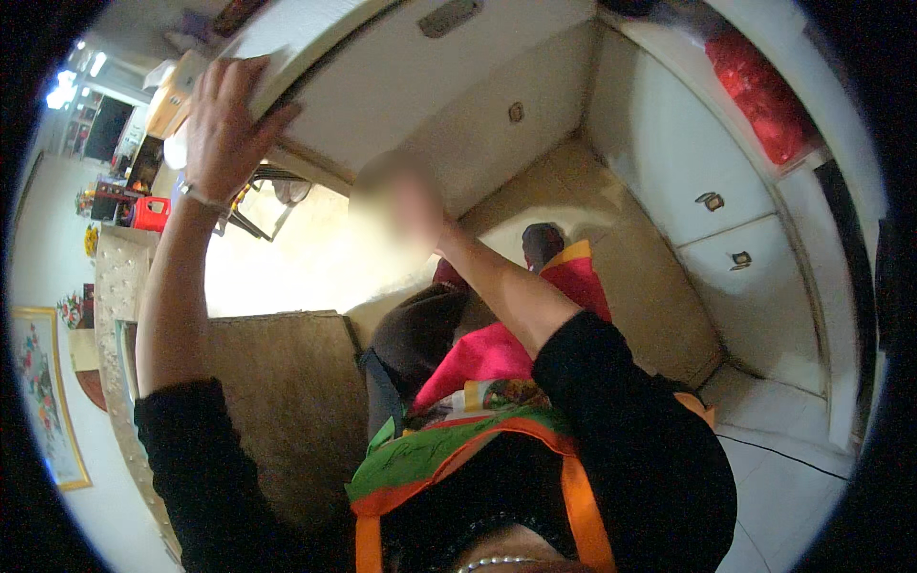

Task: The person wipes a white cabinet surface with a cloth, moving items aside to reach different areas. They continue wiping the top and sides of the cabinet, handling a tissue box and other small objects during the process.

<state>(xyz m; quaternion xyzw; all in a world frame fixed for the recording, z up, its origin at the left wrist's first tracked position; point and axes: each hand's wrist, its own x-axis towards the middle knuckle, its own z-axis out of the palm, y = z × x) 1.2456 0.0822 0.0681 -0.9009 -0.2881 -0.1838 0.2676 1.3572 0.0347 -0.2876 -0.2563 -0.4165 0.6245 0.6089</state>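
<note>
My left hand (226,122) rests with spread fingers on the edge of a light countertop (301,43), at the upper left; its wrist bears a bracelet. Below that edge is a pale cabinet front (458,100) with a small knob. My right arm reaches forward beside this front, low down. A blurred patch covers most of my right hand (438,233), so its fingers and anything in them are hidden. I wear a pink, green and orange apron (494,354) over black sleeves and dark trousers.
Pale cabinet doors (745,215) with metal handles stand at the right, a red plastic bag (759,100) above them. A brown panel (286,401) is at my left. Beyond it are a red plastic stool (151,213) and a framed flower picture (50,401). A dark cable (781,455) crosses the tiled floor.
</note>
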